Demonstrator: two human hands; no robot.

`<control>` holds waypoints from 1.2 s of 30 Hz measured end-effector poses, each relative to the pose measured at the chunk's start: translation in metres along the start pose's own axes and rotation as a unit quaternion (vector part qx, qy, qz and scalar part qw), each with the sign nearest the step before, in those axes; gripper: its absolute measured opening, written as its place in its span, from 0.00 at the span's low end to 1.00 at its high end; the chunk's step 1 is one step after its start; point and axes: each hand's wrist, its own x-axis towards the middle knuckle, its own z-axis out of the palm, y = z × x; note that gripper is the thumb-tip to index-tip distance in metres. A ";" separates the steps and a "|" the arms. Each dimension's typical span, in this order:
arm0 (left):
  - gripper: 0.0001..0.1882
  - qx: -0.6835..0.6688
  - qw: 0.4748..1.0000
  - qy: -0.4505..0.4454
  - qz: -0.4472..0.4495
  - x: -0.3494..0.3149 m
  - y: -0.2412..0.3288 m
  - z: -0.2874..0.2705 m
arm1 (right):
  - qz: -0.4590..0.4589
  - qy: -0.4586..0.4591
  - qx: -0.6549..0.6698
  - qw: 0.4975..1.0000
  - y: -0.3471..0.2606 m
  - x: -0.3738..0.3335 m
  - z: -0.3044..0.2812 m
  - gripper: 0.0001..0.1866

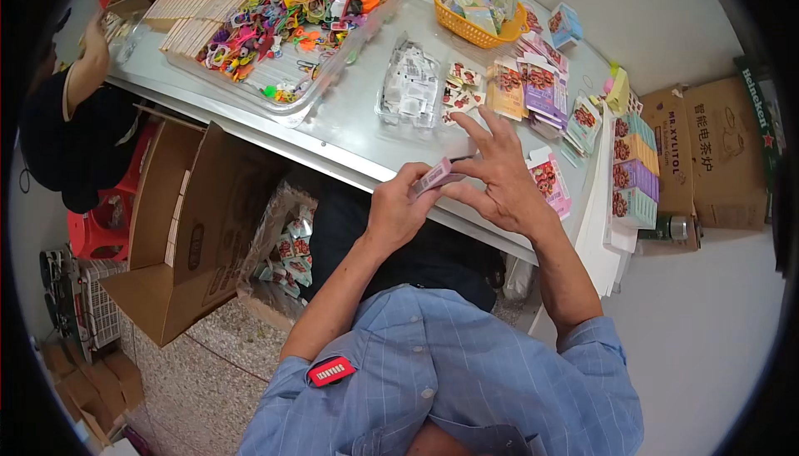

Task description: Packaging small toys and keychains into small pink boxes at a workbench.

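Observation:
A small pink carton (432,176) is held just over the table's front edge. My left hand (394,210) grips it, thumb on one side and fingers on the other. At the carton's right end, the thumb and index finger of my right hand (499,180) pinch around it, while its other fingers stand spread and raised. What lies inside the carton is hidden. Beyond my hands sit a clear plastic tray (382,113) of white sachets and a group of small printed packets (463,90). Flat orange cartons (506,88) and purple cartons (544,90) lie to the right.
A large clear bin (287,111) of colourful plastic trinkets stands at the back left. Farther right is a yellow basket (478,33) with packets. Stacked small boxes (634,169) line the right edge. An open cardboard box (187,256) stands below left; another person's arm (89,69) is beyond it.

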 end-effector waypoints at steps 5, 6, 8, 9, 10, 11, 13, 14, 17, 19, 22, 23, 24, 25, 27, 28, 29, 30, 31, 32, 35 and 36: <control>0.16 0.051 0.992 -0.049 0.109 0.016 0.000 0.016 | -0.025 0.034 0.053 0.998 0.018 -0.018 -0.004 0.15; 0.16 0.052 0.991 -0.051 0.109 0.020 -0.007 0.020 | -0.024 0.035 0.053 0.998 0.022 -0.024 -0.005 0.15; 0.14 -0.185 0.977 -0.103 -0.008 0.025 -0.019 0.026 | 0.237 0.215 0.374 0.870 0.031 -0.035 -0.001 0.16; 0.14 -0.184 0.977 -0.111 -0.009 0.024 -0.013 0.027 | 0.243 0.220 0.373 0.868 0.037 -0.041 0.002 0.16; 0.14 -0.184 0.976 -0.112 -0.021 0.022 -0.008 0.026 | 0.276 0.176 0.506 0.798 0.043 -0.045 0.005 0.17; 0.13 -0.185 0.976 -0.114 -0.033 0.021 -0.002 0.024 | 0.300 0.129 0.627 0.707 0.048 -0.050 0.007 0.17; 0.13 -0.165 0.978 -0.122 -0.038 0.021 0.003 0.023 | 0.340 0.104 0.638 0.683 0.041 -0.046 0.020 0.17; 0.14 -0.148 0.980 -0.128 -0.041 0.021 0.004 0.023 | 0.326 0.082 0.665 0.667 0.048 -0.048 0.031 0.17; 0.19 -0.154 0.973 -0.169 -0.032 0.023 -0.004 0.020 | 0.319 0.074 0.727 0.604 0.057 -0.047 0.043 0.18; 0.21 -0.201 0.962 -0.182 -0.027 0.021 -0.004 0.015 | 0.269 0.056 0.785 0.555 0.059 -0.047 0.042 0.21; 0.24 -0.334 0.916 -0.213 -0.058 0.024 -0.006 0.002 | 0.305 0.038 0.742 0.596 0.057 -0.046 0.037 0.24; 0.25 -0.416 0.875 -0.231 -0.093 0.025 -0.007 -0.001 | 0.305 0.037 0.743 0.595 0.055 -0.044 0.037 0.24; 0.25 -0.416 0.874 -0.233 -0.095 0.025 -0.002 0.000 | 0.309 0.039 0.702 0.641 0.052 -0.041 0.038 0.24; 0.23 -0.362 0.901 -0.213 -0.107 0.025 0.005 0.002 | 0.311 0.041 0.658 0.684 0.050 -0.040 0.038 0.25; 0.21 -0.307 0.925 -0.192 -0.119 0.027 0.010 0.004 | 0.304 0.044 0.650 0.695 0.054 -0.040 0.041 0.22; 0.20 -0.288 0.931 -0.191 -0.120 0.028 0.011 0.004 | 0.296 0.046 0.641 0.707 0.056 -0.039 0.042 0.19; 0.20 -0.269 0.936 -0.190 -0.122 0.030 0.011 0.005 | 0.296 0.047 0.641 0.707 0.059 -0.038 0.044 0.19; 0.20 -0.268 0.936 -0.191 -0.122 0.031 0.015 0.004 | 0.291 0.044 0.626 0.722 0.062 -0.037 0.047 0.17; 0.18 -0.231 0.951 -0.180 -0.103 0.032 0.021 0.004 | 0.287 0.042 0.610 0.738 0.064 -0.037 0.049 0.15; 0.16 -0.194 0.963 -0.169 -0.083 0.034 0.025 0.005 | 0.287 0.043 0.610 0.737 0.064 -0.037 0.051 0.15; 0.13 -0.207 0.970 -0.128 -0.032 0.042 0.027 0.010 | 0.192 0.108 0.514 0.829 0.065 -0.038 0.058 0.13; 0.13 -0.206 0.970 -0.127 -0.032 0.041 0.024 0.011 | 0.174 0.140 0.534 0.815 0.065 -0.038 0.061 0.14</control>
